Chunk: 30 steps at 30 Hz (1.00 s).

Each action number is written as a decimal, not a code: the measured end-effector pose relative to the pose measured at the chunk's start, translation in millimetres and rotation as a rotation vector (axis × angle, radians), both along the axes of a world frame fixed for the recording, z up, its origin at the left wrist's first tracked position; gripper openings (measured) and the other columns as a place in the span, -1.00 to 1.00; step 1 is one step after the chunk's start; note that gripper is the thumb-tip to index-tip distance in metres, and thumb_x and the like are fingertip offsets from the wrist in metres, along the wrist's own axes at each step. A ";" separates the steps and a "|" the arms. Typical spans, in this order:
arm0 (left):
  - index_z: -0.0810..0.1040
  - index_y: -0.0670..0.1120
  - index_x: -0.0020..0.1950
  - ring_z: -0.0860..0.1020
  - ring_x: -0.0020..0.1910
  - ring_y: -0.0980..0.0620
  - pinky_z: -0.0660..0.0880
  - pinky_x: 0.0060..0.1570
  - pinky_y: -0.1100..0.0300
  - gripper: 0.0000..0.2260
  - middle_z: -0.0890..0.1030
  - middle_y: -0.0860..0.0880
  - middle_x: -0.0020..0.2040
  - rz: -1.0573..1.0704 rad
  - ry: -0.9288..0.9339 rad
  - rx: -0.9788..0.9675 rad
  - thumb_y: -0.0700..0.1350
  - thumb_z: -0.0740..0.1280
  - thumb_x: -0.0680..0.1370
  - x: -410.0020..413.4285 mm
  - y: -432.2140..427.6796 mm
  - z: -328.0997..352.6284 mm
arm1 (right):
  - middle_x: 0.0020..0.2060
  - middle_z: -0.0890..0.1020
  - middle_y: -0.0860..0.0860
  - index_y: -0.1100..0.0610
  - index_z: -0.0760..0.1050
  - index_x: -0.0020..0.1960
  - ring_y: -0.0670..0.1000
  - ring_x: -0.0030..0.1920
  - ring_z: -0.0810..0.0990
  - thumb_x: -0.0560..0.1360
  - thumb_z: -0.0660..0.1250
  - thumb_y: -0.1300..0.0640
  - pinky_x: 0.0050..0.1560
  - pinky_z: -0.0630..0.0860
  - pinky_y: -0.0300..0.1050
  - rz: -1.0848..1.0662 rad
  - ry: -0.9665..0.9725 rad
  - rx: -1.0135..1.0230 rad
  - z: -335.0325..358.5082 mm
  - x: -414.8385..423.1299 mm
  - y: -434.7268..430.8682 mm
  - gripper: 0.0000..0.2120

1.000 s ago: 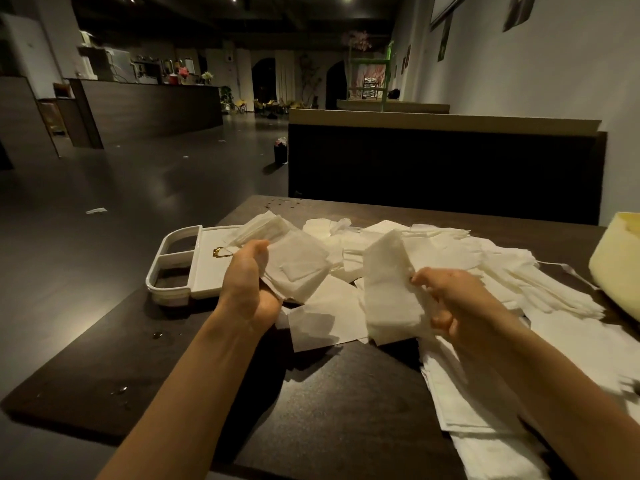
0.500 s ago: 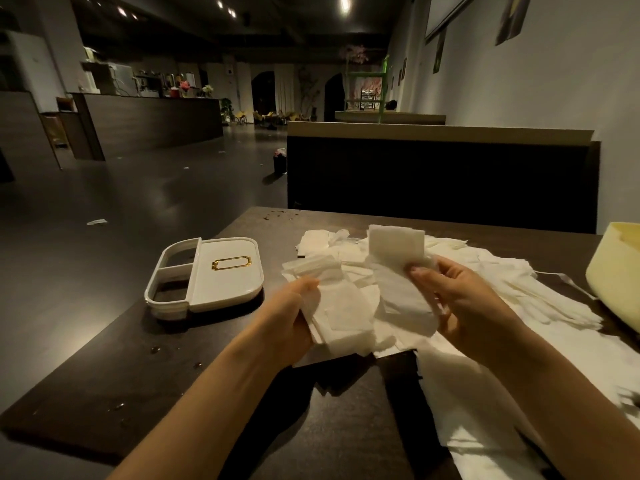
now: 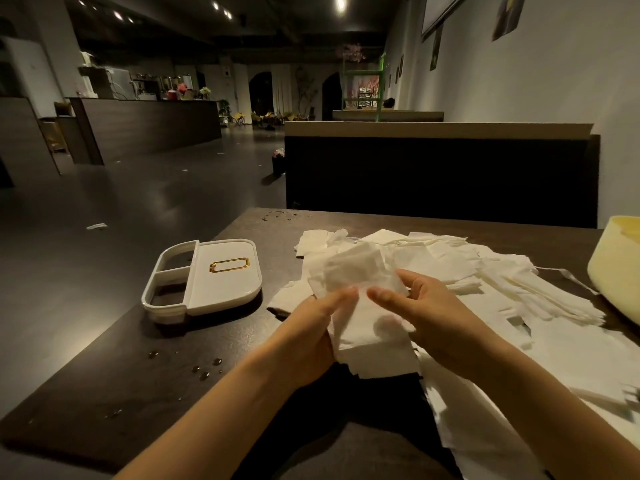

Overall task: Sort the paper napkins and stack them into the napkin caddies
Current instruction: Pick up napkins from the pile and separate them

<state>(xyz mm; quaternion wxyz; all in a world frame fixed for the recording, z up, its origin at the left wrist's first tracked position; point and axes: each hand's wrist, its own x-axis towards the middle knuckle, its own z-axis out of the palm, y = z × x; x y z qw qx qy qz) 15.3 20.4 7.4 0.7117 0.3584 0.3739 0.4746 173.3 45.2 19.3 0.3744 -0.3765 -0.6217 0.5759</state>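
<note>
Dark counter (image 3: 173,403) nearest us, water drops (image 3: 207,370) by its left edge. We see left hand (image 3: 308,337) and right hand (image 3: 443,323) both pinching one napkin bundle (image 3: 370,344), thumbs on top. Behind lies the loose napkin pile (image 3: 450,258); white caddy (image 3: 225,275) sits left, apart; yellow tub (image 3: 616,268) far right.

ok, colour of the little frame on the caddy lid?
Gold label frame on a white caddy lid, head view.

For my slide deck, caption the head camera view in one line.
The left hand and right hand hold white napkins over the loose pile, white caddy at left.
</note>
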 end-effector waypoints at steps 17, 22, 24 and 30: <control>0.51 -0.20 0.17 0.64 -0.03 -0.26 0.60 -0.10 -0.17 -0.77 0.66 -0.27 0.02 0.299 -0.313 -0.107 -0.12 0.27 0.58 -17.7 6.7 0.2 | 0.05 0.58 0.36 -0.11 0.36 0.31 0.24 0.01 0.63 0.31 0.40 0.44 0.00 0.59 0.12 0.253 -0.016 -0.127 14.5 19.2 -7.4 -0.29; 0.53 -0.16 0.13 0.64 -0.03 -0.16 0.58 -0.06 -0.09 -0.82 0.68 -0.18 -0.03 0.354 -0.214 -0.063 -0.21 0.30 0.54 -17.9 9.4 -1.8 | 0.01 0.65 0.18 0.03 0.59 0.16 0.18 -0.05 0.65 -0.01 0.66 0.25 -0.19 0.64 -0.04 0.312 0.333 -0.079 28.8 38.2 -6.4 -0.25; 0.54 -0.14 0.12 0.64 -0.11 -0.10 0.59 -0.22 0.02 -0.84 0.69 -0.13 -0.12 0.262 -0.125 -0.038 -0.21 0.26 0.56 -14.3 6.7 -2.4 | -0.02 0.65 0.12 0.09 0.64 0.09 0.13 -0.04 0.66 -0.02 0.68 0.18 -0.21 0.64 -0.09 0.311 0.385 -0.029 29.2 41.4 -3.7 -0.32; 0.57 -0.15 0.11 0.65 -0.09 -0.06 0.57 -0.01 0.02 -0.76 0.68 -0.15 -0.02 -0.085 0.005 0.037 -0.18 0.24 0.49 -3.0 -1.0 -3.4 | 0.08 0.61 0.10 0.12 0.63 0.08 0.07 -0.01 0.63 0.21 0.57 0.25 -0.12 0.61 -0.14 0.235 0.170 -0.004 12.5 25.9 -3.1 -0.56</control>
